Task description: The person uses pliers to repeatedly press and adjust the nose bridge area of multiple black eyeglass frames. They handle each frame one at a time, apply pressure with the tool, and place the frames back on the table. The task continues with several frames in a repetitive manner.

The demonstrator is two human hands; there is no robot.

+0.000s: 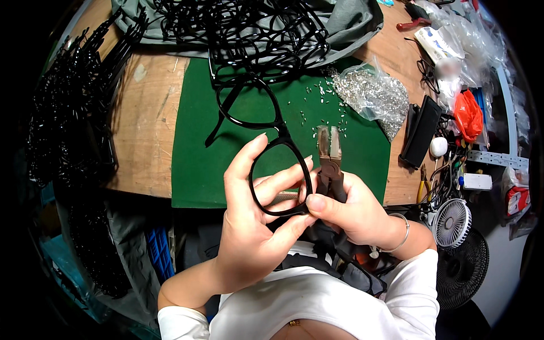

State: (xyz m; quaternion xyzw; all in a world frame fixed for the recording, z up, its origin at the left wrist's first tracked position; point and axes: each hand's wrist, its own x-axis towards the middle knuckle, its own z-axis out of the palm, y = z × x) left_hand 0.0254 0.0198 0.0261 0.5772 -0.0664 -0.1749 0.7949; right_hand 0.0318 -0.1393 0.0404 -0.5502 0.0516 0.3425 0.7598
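Observation:
My left hand (241,226) holds a black eyeglass frame (281,132) tilted over the near part of the green mat (195,178). Its fingers reach around and behind the nearer rim, with the thumb at the lower corner. One temple arm stretches out beyond the far rim; the lens openings look empty. My right hand (362,212) is closed around a pair of pliers (330,169), whose flat jaws point away from me, slightly parted. The right thumb also presses the frame's near corner, beside my left thumb. Small silver pieces (320,90) lie scattered past the pliers.
Many black frames (266,39) are heaped on grey cloth (354,28) at the back. Black temple arms (71,107) pile up at left. A clear bag of silver pieces (371,90), a black device (420,133), yellow-handled pliers (421,184) and a white fan (452,222) stand right.

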